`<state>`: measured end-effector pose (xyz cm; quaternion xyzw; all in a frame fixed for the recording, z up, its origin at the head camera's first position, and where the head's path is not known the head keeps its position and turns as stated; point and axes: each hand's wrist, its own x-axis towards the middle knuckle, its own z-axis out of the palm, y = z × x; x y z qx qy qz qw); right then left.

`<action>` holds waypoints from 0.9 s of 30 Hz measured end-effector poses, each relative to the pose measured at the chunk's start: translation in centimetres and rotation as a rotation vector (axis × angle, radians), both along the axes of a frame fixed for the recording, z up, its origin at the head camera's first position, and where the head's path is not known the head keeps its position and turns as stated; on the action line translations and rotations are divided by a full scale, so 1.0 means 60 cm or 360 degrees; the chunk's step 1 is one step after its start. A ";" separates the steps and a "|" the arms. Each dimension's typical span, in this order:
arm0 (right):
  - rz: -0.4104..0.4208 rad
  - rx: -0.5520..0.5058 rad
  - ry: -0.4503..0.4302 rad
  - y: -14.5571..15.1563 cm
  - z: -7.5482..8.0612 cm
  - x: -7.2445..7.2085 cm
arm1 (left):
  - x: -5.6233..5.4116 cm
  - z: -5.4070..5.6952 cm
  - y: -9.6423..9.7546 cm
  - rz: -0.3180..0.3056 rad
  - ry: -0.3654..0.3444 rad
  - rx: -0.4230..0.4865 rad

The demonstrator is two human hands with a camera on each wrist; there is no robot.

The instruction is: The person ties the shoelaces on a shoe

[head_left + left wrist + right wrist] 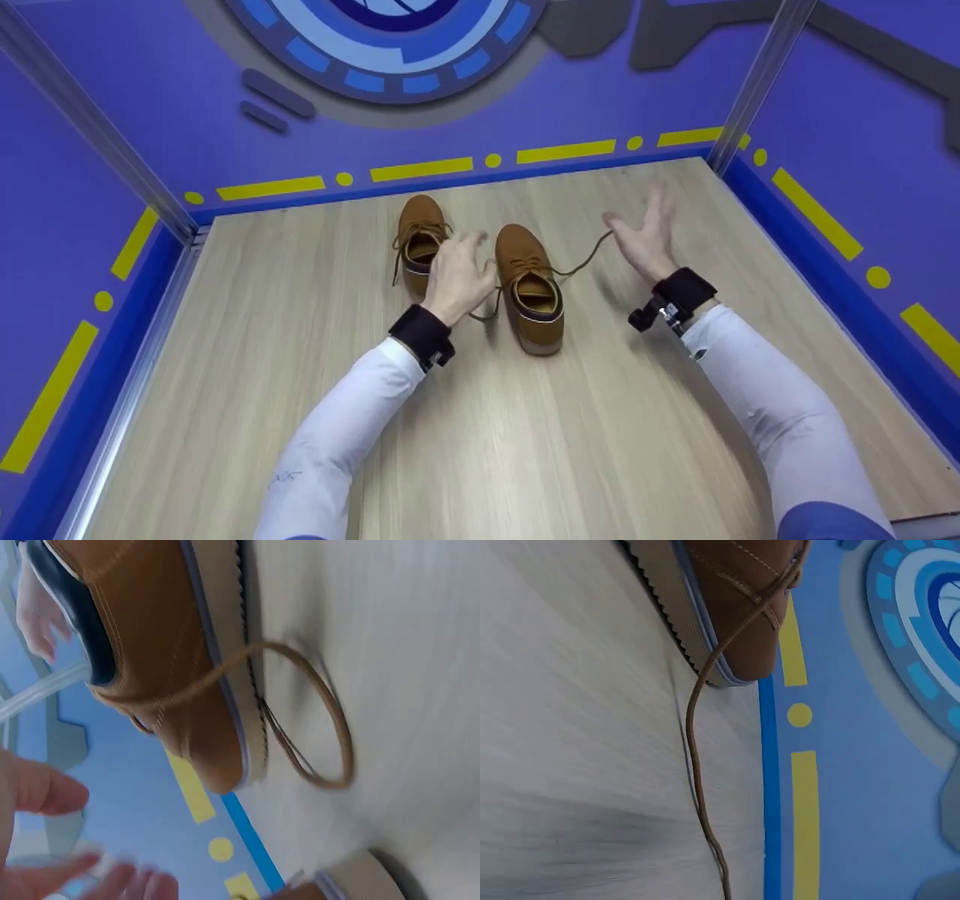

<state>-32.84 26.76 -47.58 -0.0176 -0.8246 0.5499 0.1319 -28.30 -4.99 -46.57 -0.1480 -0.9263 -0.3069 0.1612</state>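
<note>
Two brown ankle-high lace-up shoes stand on the wooden tabletop, toes toward the back wall. Beside the nearer shoe [541, 326], on its left, is my left hand [459, 276], its fingers spread and blurred. Nothing lies between the thumb [52, 791] and fingers in the left wrist view. One lace [341, 727] loops down from that shoe onto the table. The other lace [694, 739] stretches right, its end close to the thumb of my right hand [646, 238]; whether they touch I cannot tell. That hand's fingers are extended. Partly behind my left hand stands the other shoe [420, 214], laces loose.
Blue panels with yellow dashes [421, 169] enclose the wooden tabletop [525, 450] at the back and both sides. Metal posts [757, 82] stand at the back corners. Each wrist wears a black strap [424, 334] with a small device.
</note>
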 end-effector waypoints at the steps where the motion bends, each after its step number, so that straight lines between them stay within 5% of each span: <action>1: 0.0098 0.0038 0.0011 -0.009 -0.002 0.002 | 0.003 0.000 0.004 -0.0049 -0.0041 -0.0011; 5: 0.0566 0.0064 -0.0170 -0.048 -0.019 0.009 | 0.011 -0.006 0.016 -0.0174 -0.0253 -0.0087; 9: 0.0792 0.0154 -0.0422 -0.070 -0.039 0.021 | 0.014 -0.012 0.021 -0.0180 -0.0308 -0.0147; 21: 0.0737 0.0318 -0.0291 -0.065 -0.057 0.030 | 0.012 -0.017 0.007 -0.0241 -0.0285 -0.0068; 27: 0.0756 0.0336 -0.0327 -0.059 -0.058 0.033 | 0.005 -0.011 -0.006 -0.0284 -0.0412 0.0018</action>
